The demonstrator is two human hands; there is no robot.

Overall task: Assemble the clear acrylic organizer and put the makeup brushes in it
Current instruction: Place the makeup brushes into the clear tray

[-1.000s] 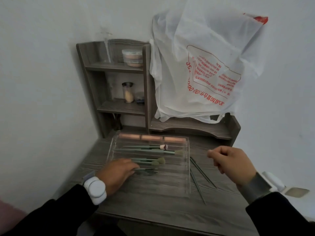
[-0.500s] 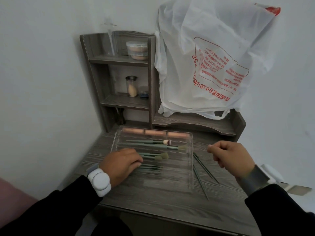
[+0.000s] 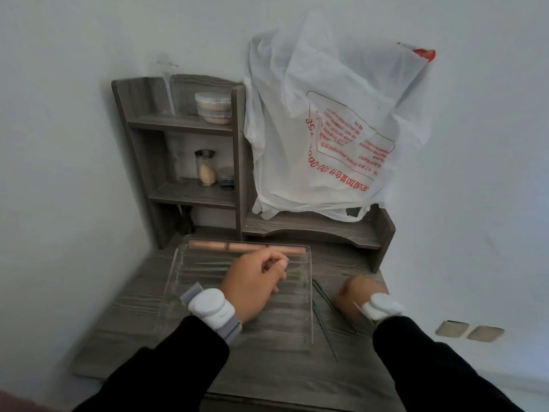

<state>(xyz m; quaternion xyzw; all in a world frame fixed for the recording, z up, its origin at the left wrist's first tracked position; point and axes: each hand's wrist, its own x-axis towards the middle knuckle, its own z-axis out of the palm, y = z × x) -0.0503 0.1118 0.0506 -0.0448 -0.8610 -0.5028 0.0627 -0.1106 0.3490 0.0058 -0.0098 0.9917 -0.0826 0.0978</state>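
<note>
From the head: flat on the gray desk (image 3: 267,367), a clear acrylic organizer (image 3: 184,281), with green makeup brushes (image 3: 214,264) inside. Above it, the left hand (image 3: 252,281), fingers (image 3: 274,261) curled in tight; pinching a brush or not, cannot tell. Just right of the organizer, thin brushes (image 3: 322,322) on the desk and the blurry right hand (image 3: 353,295), fingers too fuzzy to tell.

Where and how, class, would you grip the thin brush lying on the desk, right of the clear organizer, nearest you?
Pinch the thin brush mid-handle from above, squeezing across its width. It is slender and lies flat on the desk, so probably only a top pinch fits. The right hand is closest.
</note>
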